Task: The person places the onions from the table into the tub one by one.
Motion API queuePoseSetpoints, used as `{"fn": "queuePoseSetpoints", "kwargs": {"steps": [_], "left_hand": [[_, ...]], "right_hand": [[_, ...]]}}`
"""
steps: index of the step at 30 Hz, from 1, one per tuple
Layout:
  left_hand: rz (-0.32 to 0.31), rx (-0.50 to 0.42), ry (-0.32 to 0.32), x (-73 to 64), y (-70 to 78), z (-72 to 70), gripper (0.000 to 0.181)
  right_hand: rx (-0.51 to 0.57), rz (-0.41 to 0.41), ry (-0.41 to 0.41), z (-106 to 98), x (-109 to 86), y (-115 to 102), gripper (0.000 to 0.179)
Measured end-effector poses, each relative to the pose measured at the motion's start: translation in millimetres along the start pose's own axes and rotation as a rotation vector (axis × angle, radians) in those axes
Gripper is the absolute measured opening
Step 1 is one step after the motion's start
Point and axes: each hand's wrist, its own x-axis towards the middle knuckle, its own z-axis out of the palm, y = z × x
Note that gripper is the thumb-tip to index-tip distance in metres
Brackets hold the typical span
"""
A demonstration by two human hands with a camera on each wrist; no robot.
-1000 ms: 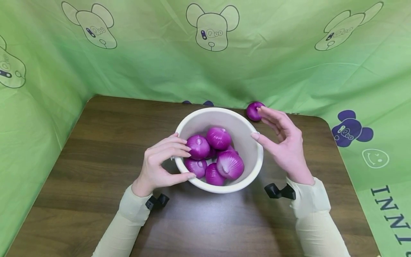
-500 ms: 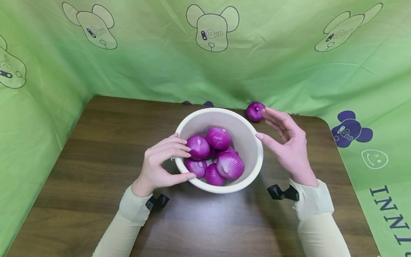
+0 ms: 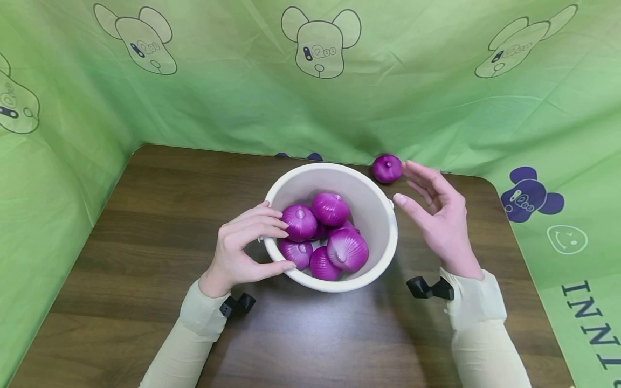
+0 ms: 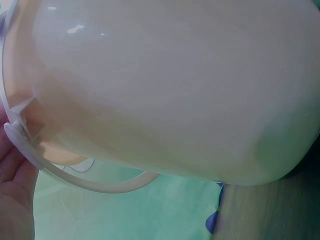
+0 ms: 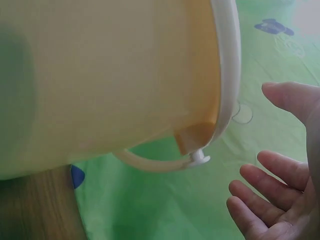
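Observation:
A white bucket point(image 3: 388, 253) stands mid-table in the head view with several purple onions point(image 3: 347, 249) inside. My left hand point(image 3: 242, 248) grips its left rim, fingers over the edge and thumb on the front lip. Beside the right rim, my right hand point(image 3: 439, 215) is spread and holds nothing, thumb apart from the fingers. One more onion point(image 3: 387, 168) lies at the table's back edge, just left of those fingertips. In the right wrist view a gap shows between the hand and the bucket's rim point(image 5: 229, 65). The bucket's handle point(image 4: 110, 186) hangs down on its far side in the left wrist view.
The dark wooden table point(image 3: 145, 242) runs to a green cloth backdrop point(image 3: 218, 97) with printed cartoon heads behind it and at both sides. A small black device point(image 3: 429, 289) sits on the right wrist, another point(image 3: 237, 305) on the left.
My right hand has moved off the bucket's right rim, a little to the right, and its fingertips no longer overlap the loose onion. My left hand and the bucket have stayed put.

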Motion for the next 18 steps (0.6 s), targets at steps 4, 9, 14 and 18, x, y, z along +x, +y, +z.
{"fn": "queuePoseSetpoints", "kwargs": {"steps": [4, 9, 14, 18], "left_hand": [[0.002, 0.000, 0.001, -0.5, -0.4, -0.2, 0.039], [0.004, 0.002, 0.001, -0.7, -0.9, -0.1, 0.039], [0.005, 0.002, 0.003, -1.0, -0.7, 0.3, 0.040], [0.004, 0.002, 0.003, -1.4, -1.1, 0.4, 0.040]], "right_hand": [[-0.035, 0.037, 0.016, -1, 0.8, 4, 0.053], [-0.084, 0.077, 0.040, -4, 1.9, 12, 0.049], [-0.141, 0.116, 0.058, -9, 4.0, 26, 0.051], [-0.182, 0.165, 0.082, -14, 6.0, 41, 0.053]]}}
